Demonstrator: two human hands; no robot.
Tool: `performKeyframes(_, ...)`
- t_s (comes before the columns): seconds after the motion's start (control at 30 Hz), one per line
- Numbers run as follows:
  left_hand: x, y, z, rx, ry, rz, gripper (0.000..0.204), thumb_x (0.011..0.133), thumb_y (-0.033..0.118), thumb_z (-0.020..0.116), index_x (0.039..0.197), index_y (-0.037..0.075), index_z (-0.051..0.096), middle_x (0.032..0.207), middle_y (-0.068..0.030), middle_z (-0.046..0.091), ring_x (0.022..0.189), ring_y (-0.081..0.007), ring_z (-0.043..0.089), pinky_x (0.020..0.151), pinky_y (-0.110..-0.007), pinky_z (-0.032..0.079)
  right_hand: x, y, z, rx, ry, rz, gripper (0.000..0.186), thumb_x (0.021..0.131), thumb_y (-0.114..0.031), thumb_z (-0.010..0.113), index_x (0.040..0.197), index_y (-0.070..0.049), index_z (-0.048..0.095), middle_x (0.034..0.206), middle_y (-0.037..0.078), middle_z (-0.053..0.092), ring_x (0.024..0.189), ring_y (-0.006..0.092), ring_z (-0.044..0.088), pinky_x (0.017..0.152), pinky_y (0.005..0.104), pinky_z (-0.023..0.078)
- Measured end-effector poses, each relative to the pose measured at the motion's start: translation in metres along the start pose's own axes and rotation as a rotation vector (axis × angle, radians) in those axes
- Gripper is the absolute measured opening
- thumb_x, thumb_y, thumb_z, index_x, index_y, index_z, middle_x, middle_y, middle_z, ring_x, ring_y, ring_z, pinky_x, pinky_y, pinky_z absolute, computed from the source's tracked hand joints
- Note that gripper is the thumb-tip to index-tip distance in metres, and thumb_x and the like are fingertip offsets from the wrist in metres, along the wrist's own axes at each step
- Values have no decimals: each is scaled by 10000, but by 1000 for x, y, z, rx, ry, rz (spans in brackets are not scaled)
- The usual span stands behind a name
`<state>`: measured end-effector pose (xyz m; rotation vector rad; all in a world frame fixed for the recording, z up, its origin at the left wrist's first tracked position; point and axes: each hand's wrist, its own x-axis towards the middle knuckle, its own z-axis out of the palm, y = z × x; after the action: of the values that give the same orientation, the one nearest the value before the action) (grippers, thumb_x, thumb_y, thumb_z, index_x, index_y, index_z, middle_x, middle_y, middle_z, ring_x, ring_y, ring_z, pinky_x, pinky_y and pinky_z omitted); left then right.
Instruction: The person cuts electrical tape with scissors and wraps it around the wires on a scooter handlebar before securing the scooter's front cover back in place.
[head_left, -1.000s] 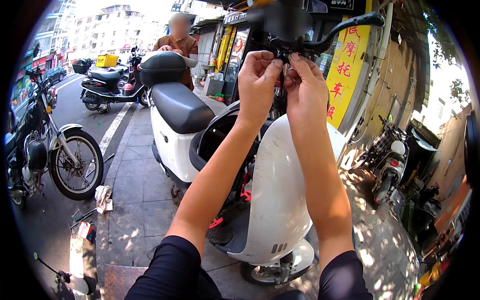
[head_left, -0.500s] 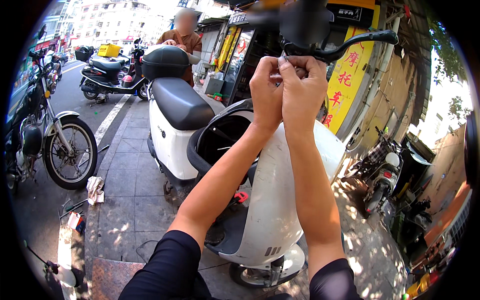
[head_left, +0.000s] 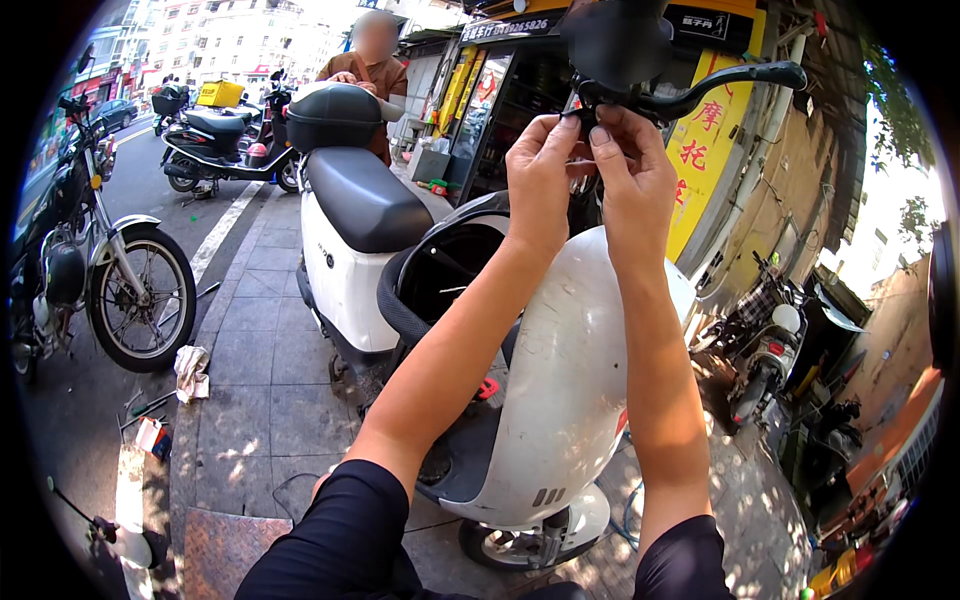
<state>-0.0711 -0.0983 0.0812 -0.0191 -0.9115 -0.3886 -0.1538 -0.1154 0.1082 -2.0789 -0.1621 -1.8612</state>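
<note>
Both my arms reach up to the front of a white scooter (head_left: 570,400). My left hand (head_left: 540,185) has its thumb and fingers pinched together just below the handlebar. Close beside it, my right hand (head_left: 638,180) is also pinched, with the thumb bent toward the fingers. Whatever lies between the fingertips is small and dark, and I cannot make it out. Directly above the hands is a dark blurred round part (head_left: 615,45) at the handlebar. A black brake lever (head_left: 740,78) sticks out to the right from there.
A person (head_left: 370,75) stands behind the scooter's black top box (head_left: 335,117). An open black compartment (head_left: 450,270) shows left of my forearm. A motorcycle (head_left: 130,270) is at the left. Beside it lie a crumpled cloth (head_left: 191,374), a small box (head_left: 154,438) and a rusty plate (head_left: 230,555).
My hands have moved slightly apart, and the right one has shifted right and down. A dark part now shows between the fingertips. The view has shifted slightly.
</note>
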Motion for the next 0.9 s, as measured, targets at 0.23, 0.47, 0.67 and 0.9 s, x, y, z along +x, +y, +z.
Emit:
performKeyframes(0.23, 1, 5, 9, 53, 114, 1, 184, 949, 188, 571, 825, 52, 576, 738, -3, 587, 617, -69, 553, 553, -227, 470, 1, 1, 2, -166, 28, 38, 218, 844, -122, 667, 1005, 25, 645, 834, 80, 663, 719, 125, 631, 663, 259, 491)
performKeyframes(0.47, 1, 5, 7, -73, 113, -107, 140, 940, 156, 549, 845, 60, 587, 736, -14, 598, 606, -87, 554, 568, -222, 462, 3, -1, 2, -190, 36, 68, 212, 836, -140, 676, 933, 48, 657, 764, 107, 677, 662, 149, 641, 632, 275, 490)
performKeyframes(0.67, 15, 7, -2, -288, 3, -357, 127, 938, 145, 527, 880, 52, 591, 825, -48, 617, 722, -120, 593, 654, -263, 498, 1, -4, 1, -323, 67, -28, 193, 828, -119, 672, 941, 37, 662, 813, 125, 661, 706, 217, 649, 675, 305, 495)
performKeyframes(0.9, 25, 7, -6, -308, -91, -487, 101, 920, 116, 544, 946, 32, 593, 855, -59, 623, 758, -126, 609, 680, -259, 521, -3, -7, -12, -419, -9, -130, 211, 820, -100, 668, 1004, 3, 664, 898, 126, 644, 761, 255, 647, 711, 334, 502)
